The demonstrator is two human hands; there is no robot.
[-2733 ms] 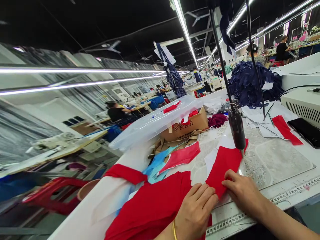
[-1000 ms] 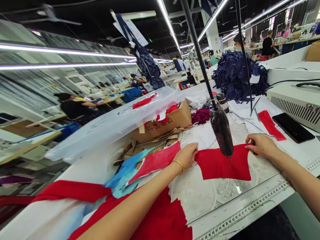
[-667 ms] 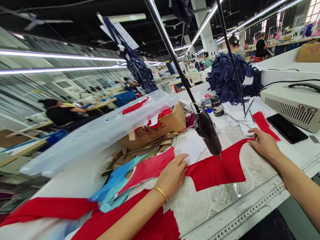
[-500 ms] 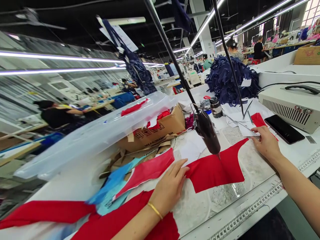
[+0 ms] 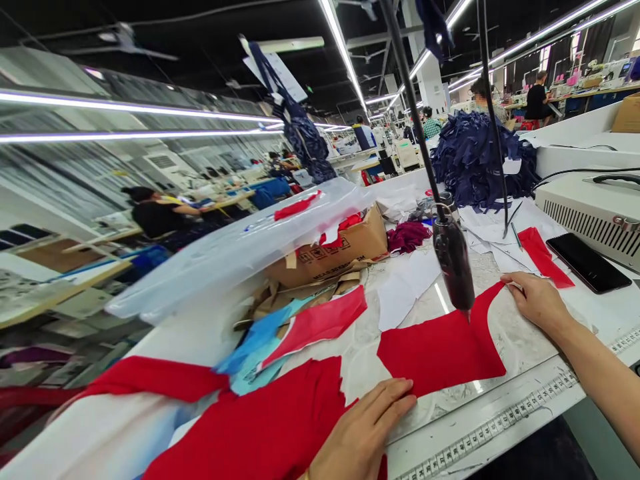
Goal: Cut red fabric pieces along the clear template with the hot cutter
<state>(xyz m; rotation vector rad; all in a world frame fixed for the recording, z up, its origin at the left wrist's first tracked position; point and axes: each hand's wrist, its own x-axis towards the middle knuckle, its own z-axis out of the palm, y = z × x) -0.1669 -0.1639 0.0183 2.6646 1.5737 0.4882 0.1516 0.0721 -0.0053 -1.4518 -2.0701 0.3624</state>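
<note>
A red fabric piece lies flat on a clear plate set in the white table. My left hand rests open at the near edge, fingers stretched flat beside the piece's lower left corner and next to a larger red fabric stack. My right hand presses the piece's upper right tip, fingers lying flat. A dark hanging tool on a slanted rod points its tip down at the piece's top edge.
A cardboard box with red scraps, a clear plastic lid, pink and blue pieces, a navy fabric heap, a phone, a white machine and a tape measure along the front edge. Other people work at far tables.
My left hand has drawn back from the piece's left edge to the near table edge. The right hand stays on the upper right tip. The view has shifted slightly.
</note>
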